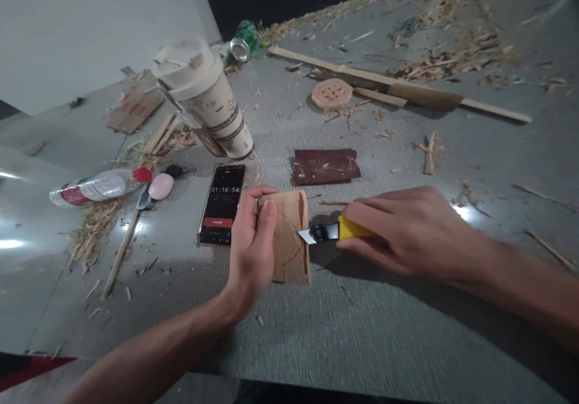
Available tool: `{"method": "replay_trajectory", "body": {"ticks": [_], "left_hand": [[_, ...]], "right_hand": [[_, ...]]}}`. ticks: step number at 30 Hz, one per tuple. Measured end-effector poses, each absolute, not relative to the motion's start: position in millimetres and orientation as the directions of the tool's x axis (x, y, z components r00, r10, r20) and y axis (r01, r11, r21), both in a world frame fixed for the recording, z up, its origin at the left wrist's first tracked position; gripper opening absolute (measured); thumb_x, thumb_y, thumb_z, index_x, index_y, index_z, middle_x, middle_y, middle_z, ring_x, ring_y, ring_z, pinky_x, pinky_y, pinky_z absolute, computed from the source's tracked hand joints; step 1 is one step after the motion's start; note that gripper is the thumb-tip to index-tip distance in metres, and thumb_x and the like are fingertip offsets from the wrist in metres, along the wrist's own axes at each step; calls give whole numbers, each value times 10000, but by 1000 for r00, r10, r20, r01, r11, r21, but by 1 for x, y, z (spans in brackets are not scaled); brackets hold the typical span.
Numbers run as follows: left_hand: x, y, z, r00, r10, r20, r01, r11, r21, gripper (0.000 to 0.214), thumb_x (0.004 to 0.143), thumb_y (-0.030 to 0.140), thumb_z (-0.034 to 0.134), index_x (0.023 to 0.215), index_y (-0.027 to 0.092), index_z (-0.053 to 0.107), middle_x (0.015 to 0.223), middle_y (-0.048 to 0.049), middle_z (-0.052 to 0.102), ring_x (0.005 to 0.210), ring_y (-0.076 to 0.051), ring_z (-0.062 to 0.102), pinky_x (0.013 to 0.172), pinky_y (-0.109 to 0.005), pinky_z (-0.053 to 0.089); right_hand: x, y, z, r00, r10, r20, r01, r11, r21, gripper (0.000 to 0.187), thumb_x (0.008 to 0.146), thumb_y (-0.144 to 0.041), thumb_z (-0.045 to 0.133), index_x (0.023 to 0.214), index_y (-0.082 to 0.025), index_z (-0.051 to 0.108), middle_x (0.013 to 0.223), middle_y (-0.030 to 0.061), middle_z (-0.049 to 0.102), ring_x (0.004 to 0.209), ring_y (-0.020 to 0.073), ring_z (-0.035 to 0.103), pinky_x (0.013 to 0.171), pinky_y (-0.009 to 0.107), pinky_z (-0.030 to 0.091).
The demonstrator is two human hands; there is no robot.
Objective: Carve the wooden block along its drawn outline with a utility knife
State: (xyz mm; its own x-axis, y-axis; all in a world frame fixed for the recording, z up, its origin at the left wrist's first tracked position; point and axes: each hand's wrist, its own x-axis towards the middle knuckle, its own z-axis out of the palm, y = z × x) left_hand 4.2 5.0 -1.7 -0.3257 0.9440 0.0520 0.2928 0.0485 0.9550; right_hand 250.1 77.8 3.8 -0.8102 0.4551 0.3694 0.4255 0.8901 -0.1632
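My left hand [251, 248] grips a flat piece of wood [292, 241] by its left edge, holding it upright on the grey surface. A curved line is drawn on its face. My right hand [402, 229] is closed round a yellow utility knife [332, 231]. The blade tip touches the wood near the drawn line.
A phone [221, 204] showing a running timer lies left of the wood. Behind it lie a tipped paper cup [208, 99], a dark sandpaper sheet [324, 166], a round wooden disc with holes [332, 94] and long wooden sticks [398, 84]. A plastic bottle [97, 186], a green can [244, 39] and shavings lie around.
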Motion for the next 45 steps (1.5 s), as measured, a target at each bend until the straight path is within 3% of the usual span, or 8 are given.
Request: {"method": "replay_trajectory", "body": {"ticks": [6,10,13,20,32,36,39,45], "left_hand": [[3,-1,9,-306,947,100,330,7,944,138,1109,337,549,1152,253,650,1056,-31,682,900,-191,626,805,-330,521],[6,-21,13,-107,971,214,482,-138,865,122,1106,351,590,1172,283,666,905,2,631,683,-152,516,604,-296,434],[9,-24,11,-52,981,189,493,-140,859,136,1102,325,589,1200,294,677,921,-3,663,723,-167,560,635,-298,470],[5,5,4,-300,949,95,342,14,940,171,1118,356,525,1149,254,658,1087,-41,716,993,-223,673,917,-374,557],[5,1,4,-295,955,26,254,52,966,162,1119,360,541,1168,254,654,1117,-43,701,1009,-214,652,907,-370,529],[7,-17,12,-126,982,143,433,-75,898,128,1117,330,564,1148,289,681,920,3,658,739,-159,556,658,-308,456],[9,-23,13,-29,989,144,459,-114,881,150,1122,314,556,1197,315,687,849,26,638,682,-145,535,618,-293,437],[6,-2,6,-262,961,90,372,14,928,174,1121,333,527,1149,251,678,1025,-18,702,918,-184,644,823,-333,518]], "right_hand": [[252,78,9,-797,405,448,438,899,-34,410,1144,-511,497,872,-224,605,737,-3,664,604,141,538,565,329,271],[273,101,17,-513,657,553,760,647,-63,419,1137,-520,514,852,-232,622,589,-42,486,482,118,353,510,321,210],[284,114,21,-296,772,562,869,463,-178,409,1150,-527,478,870,-258,608,631,-30,488,563,146,428,568,332,311],[254,84,10,-749,476,461,482,869,-115,429,1144,-517,496,875,-212,630,656,-8,606,522,128,492,530,317,295],[249,74,6,-806,443,393,441,892,-102,404,1144,-520,493,880,-232,599,742,3,679,609,154,560,587,335,322],[271,100,16,-519,723,456,787,612,-74,500,1135,-610,433,862,-243,634,594,-14,526,484,140,373,519,326,220],[287,120,24,-232,828,511,919,359,-165,442,1133,-564,476,821,-263,566,622,-21,461,547,148,390,580,337,289],[266,97,20,-651,591,477,598,786,-158,458,1146,-550,460,844,-240,610,577,-42,512,451,113,408,469,296,275]]}}
